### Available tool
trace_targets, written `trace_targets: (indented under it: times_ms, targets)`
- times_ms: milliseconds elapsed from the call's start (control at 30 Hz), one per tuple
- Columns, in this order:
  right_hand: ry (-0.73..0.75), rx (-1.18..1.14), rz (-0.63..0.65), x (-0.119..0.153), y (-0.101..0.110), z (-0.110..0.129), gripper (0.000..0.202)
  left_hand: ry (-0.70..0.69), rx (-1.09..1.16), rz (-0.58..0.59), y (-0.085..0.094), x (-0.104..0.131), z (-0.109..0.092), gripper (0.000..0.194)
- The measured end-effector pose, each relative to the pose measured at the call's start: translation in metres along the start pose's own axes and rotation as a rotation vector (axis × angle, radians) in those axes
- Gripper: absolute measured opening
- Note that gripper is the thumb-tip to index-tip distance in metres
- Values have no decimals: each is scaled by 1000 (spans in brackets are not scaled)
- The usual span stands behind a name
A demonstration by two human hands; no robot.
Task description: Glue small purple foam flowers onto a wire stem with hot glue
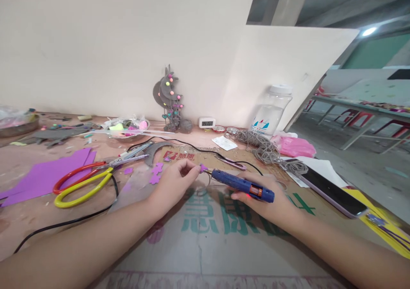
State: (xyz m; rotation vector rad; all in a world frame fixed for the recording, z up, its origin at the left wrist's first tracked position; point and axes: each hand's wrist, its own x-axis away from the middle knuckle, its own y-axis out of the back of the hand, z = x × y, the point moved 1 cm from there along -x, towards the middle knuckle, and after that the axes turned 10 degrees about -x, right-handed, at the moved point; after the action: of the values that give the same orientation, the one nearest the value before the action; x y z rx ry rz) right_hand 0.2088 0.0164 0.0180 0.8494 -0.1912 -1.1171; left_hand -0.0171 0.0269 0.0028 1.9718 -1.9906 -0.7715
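Note:
My left hand (180,177) pinches a small purple foam piece (203,168) between thumb and fingertips. In my right hand (256,195) is a blue hot glue gun (233,181), its nozzle pointing left and reaching the purple piece. Whether the nozzle touches the foam I cannot tell. A small red light glows on the glue gun. Purple flower cutouts (156,173) lie just left of my left hand. Under both hands is a cardboard sheet (205,246) printed with green characters, partly under clear film.
Red-and-yellow-handled scissors (83,191) lie left beside purple foam sheets (48,173). A black cord (67,223) crosses the table. Behind stand a grey moon ornament (168,92), a small clock (207,122) and a water bottle (270,109). Grey yarn (261,146) and a phone (329,191) are right.

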Motion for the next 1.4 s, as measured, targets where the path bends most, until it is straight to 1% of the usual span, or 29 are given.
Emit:
trace_targets:
  times_ms: [167,367,567,900,1133,1400]
  targets:
    - [-19,-31,30,1,-1,0,25,5,-17,9,0,0,-1,26]
    - [-1,33,-30,0,-2,-1,28,9,-8,12,-1,0,-2,25]
    - [-5,42,-29,-1,-3,0,29,13,35,15,-1,1,-1,24]
    - [-7,43,-14,-1,-2,-1,29,5,47,41,0,1,1,25]
    - [21,48,-44,-1,-3,-4,31,1,58,26,0,2,0,26]
    - [20,30,-38,-1,-3,-5,31,-7,59,17,0,2,-1,25]
